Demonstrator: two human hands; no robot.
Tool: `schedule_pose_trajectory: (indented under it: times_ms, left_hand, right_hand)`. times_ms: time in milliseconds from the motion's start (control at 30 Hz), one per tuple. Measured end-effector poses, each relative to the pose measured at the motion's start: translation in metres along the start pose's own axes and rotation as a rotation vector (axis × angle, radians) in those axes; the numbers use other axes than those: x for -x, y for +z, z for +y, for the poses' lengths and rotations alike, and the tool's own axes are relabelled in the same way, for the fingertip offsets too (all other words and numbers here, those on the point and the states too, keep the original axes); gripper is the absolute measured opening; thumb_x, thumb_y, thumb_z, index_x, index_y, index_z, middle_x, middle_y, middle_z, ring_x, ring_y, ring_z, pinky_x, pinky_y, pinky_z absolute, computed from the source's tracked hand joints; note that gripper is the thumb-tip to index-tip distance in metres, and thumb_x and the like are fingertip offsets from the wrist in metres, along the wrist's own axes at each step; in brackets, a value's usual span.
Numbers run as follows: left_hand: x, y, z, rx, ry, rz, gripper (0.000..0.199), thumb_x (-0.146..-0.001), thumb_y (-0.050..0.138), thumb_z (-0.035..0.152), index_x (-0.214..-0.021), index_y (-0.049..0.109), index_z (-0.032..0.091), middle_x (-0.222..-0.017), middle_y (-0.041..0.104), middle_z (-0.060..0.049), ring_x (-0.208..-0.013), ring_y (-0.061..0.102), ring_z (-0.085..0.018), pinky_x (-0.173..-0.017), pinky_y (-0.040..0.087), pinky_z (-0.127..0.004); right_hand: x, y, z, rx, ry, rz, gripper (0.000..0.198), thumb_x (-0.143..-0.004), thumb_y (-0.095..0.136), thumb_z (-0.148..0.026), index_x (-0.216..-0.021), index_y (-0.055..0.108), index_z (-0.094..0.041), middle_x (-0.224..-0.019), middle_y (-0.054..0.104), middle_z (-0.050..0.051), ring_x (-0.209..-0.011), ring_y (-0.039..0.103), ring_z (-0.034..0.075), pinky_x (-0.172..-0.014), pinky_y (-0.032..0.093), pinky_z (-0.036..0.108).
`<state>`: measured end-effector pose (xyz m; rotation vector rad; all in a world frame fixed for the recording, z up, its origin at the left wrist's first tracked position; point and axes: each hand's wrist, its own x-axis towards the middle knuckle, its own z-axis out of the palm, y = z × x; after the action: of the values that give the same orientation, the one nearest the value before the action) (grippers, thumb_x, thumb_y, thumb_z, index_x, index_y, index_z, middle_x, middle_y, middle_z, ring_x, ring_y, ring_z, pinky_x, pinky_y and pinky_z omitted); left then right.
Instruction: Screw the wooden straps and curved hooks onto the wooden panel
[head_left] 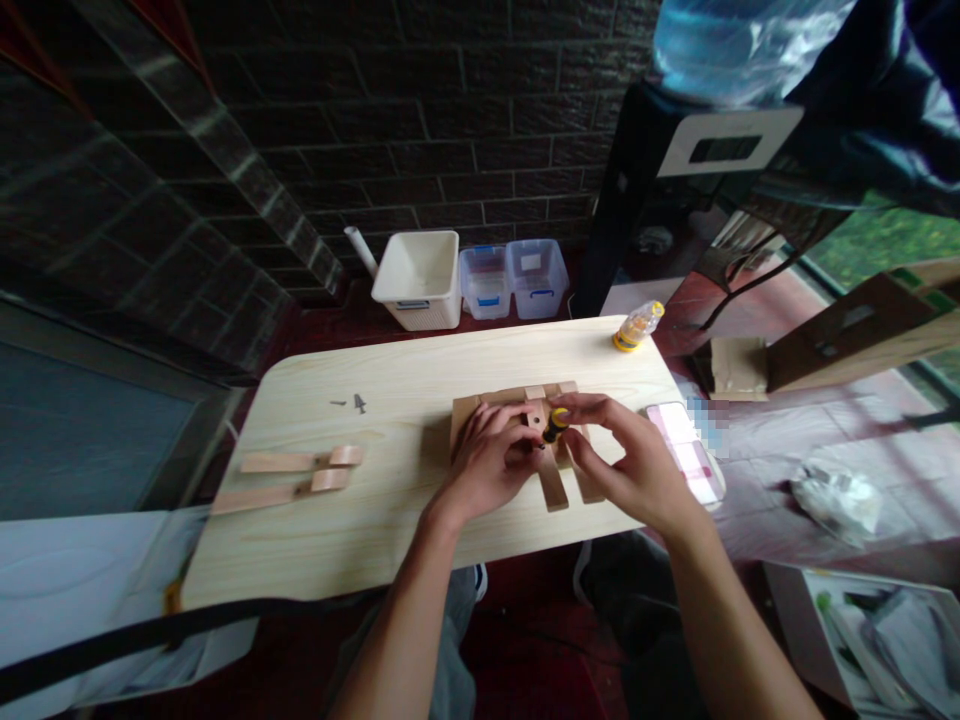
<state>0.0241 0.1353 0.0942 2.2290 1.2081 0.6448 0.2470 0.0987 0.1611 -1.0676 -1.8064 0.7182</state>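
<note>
My right hand (637, 450) is closed around a short yellow-and-black screwdriver (556, 425), gripping its handle between thumb and fingers. The screwdriver leans over a wooden strip (553, 488) that lies across a brown cardboard box (466, 408). Close to its tip, the thumb and forefinger of my left hand (491, 450) come together in a pinch, and what they hold is too small to make out. The other left fingers rest on the box. A second wooden strip (589, 488) lies to the right, partly covered by my right hand. One dark hole shows in the nearer strip.
Two wooden pieces with blocks (330, 480) and some small dark screws (360, 403) lie on the left of the pale table (405, 400). A plastic bottle (639, 326) stands at the back right, a phone (686, 450) at the right edge. Bins (417, 310) stand behind.
</note>
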Motion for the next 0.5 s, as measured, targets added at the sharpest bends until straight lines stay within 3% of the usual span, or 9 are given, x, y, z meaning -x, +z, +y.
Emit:
schedule_pose_trajectory:
  times_ms: [200, 500]
  left_hand:
    - [0.0004, 0.0015, -0.0016, -0.007, -0.007, -0.003, 0.010, -0.096, 0.075, 0.030, -0.106, 0.075, 0.033, -0.151, 0.066, 0.001, -0.143, 0.058, -0.027, -0.135, 0.026, -0.059]
    - [0.0016, 0.0008, -0.0018, -0.021, 0.007, -0.004, 0.009, -0.097, 0.074, 0.032, -0.107, 0.075, 0.032, -0.153, 0.065, 0.001, -0.145, 0.057, -0.027, -0.135, 0.027, -0.056]
  right_hand:
    - [-0.0009, 0.0063, 0.0081, -0.035, -0.008, 0.041, 0.012, -0.105, 0.066, -0.023, -0.115, 0.068, -0.027, -0.122, 0.076, 0.010, -0.121, 0.074, 0.024, -0.102, 0.063, 0.043]
    - [-0.0018, 0.0036, -0.0008, -0.013, -0.022, 0.025, 0.015, -0.105, 0.064, -0.021, -0.118, 0.069, -0.026, -0.138, 0.074, 0.012, -0.132, 0.071, 0.025, -0.109, 0.060, 0.043]
